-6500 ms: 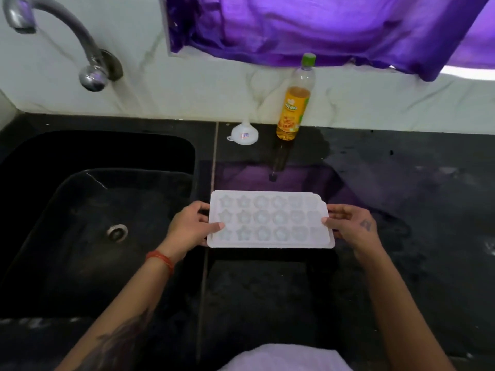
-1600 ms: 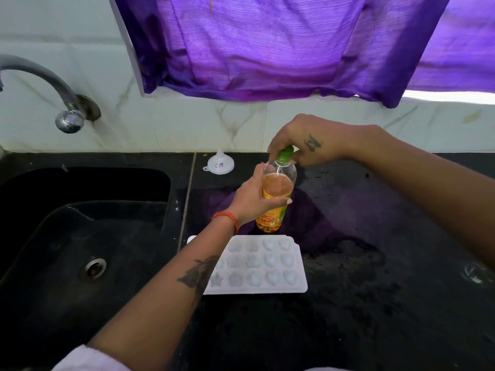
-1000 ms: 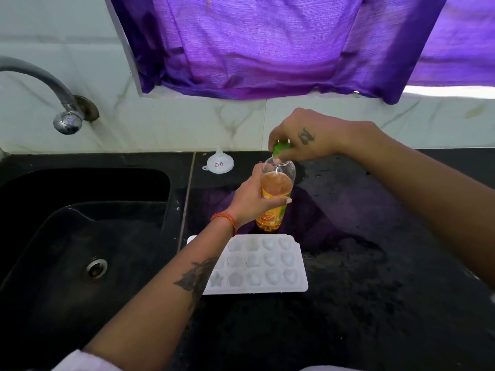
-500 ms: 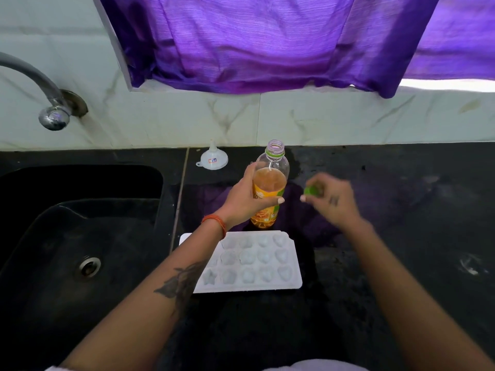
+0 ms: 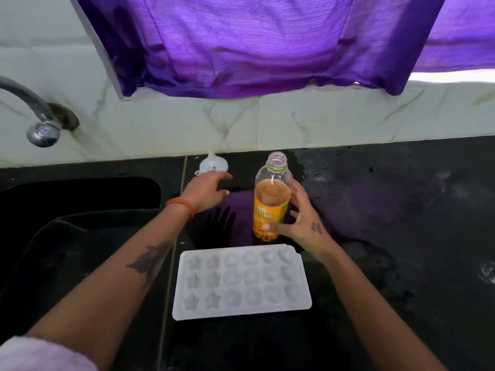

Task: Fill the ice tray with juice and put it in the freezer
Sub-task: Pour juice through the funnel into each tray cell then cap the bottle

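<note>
The open juice bottle [image 5: 270,207], half full of orange juice, stands upright on the black counter [image 5: 388,210] with no cap on its neck. My right hand [image 5: 302,218] holds it low down, thumb across the front and fingers round its right side. The green cap is not in view. My left hand [image 5: 206,192] is off the bottle, fingers stretched toward the small white funnel [image 5: 213,164] by the wall, just short of it. The white ice tray [image 5: 241,311] lies flat in front of the bottle, its star and round moulds empty.
A deep black sink [image 5: 80,236] fills the left side, with a metal tap [image 5: 40,129] on the marble wall above it. A purple curtain [image 5: 267,44] hangs over the window behind the counter.
My right hand unscrewed the green cap, carried it off to the right, then came back to the bottle. My left hand released the bottle and moved left toward the funnel.
</note>
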Demonstrator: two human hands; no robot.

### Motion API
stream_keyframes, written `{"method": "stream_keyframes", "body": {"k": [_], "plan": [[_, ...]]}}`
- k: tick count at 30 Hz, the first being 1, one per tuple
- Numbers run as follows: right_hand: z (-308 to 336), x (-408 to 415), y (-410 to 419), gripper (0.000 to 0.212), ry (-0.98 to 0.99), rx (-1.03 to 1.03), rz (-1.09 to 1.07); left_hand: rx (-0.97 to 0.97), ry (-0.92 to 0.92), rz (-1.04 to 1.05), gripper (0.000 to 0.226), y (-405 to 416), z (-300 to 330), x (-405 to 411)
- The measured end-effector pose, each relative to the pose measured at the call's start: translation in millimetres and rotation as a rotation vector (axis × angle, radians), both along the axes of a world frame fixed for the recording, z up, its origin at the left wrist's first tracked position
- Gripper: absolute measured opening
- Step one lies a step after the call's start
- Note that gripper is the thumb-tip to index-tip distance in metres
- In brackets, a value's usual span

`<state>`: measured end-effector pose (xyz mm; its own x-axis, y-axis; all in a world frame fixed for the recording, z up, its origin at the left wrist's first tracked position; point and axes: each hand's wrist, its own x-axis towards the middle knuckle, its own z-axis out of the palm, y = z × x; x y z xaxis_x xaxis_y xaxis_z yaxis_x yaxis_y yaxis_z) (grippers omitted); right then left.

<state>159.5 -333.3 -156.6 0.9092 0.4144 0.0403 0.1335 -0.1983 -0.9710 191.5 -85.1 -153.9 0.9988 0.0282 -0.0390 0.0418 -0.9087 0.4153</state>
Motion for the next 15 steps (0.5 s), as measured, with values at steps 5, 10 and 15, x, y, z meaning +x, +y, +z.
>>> {"method": "stream_keyframes", "body": {"k": [5, 10, 15], "plan": [[-3, -8, 36, 0.118, -0.03, 0.116, -0.176, 0.287, -0.07, -0.07, 0.066, 10, 2, 53], [-17, -2, 42, 0.089, -0.131, 0.123, -0.314, 0.813, 0.13, -0.182, 0.079, 19, -6, 94], [-21, 3, 45, 0.086, -0.157, 0.119, -0.323, 0.987, 0.319, -0.185, 0.031, 12, 0, 121]]}}
